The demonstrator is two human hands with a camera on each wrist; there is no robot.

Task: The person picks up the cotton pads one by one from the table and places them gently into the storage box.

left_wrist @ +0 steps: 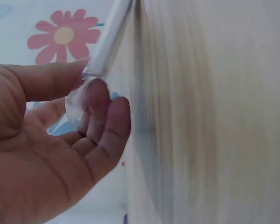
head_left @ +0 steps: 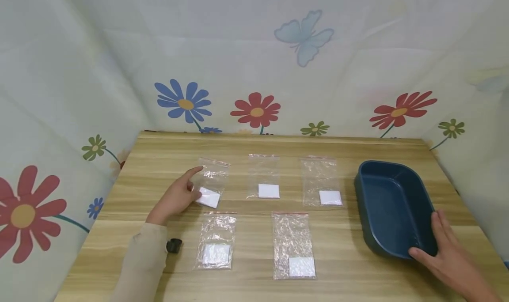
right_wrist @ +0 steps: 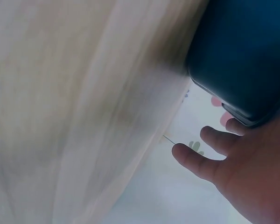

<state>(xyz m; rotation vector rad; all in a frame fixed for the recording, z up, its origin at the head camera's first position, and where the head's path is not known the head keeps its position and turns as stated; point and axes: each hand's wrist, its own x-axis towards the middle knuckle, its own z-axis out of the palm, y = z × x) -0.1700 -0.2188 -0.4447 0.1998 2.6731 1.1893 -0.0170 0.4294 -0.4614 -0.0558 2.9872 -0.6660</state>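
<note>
On the left, my left hand (head_left: 180, 196) pinches the lower side of a clear zip bag (head_left: 214, 171) with a flat white block (head_left: 209, 198) inside. In the left wrist view, thumb and index finger hold the bag's clear plastic edge, and the white block (left_wrist: 113, 37) tilts up beyond them. At the right, my right hand (head_left: 453, 249) rests against the near right corner of a dark blue basin (head_left: 391, 196), thumb at the near rim and fingers along the right side. Its other fingers (right_wrist: 196, 161) reach out straight beside the basin (right_wrist: 242, 56) in the right wrist view.
More clear zip bags with white blocks lie flat: a middle bag (head_left: 264, 171) and a right bag (head_left: 320, 176) in the back row, a left bag (head_left: 218, 231) and a right bag (head_left: 292, 235) in front. Flower-printed cloth (head_left: 222, 59) surrounds the wooden table (head_left: 350, 275).
</note>
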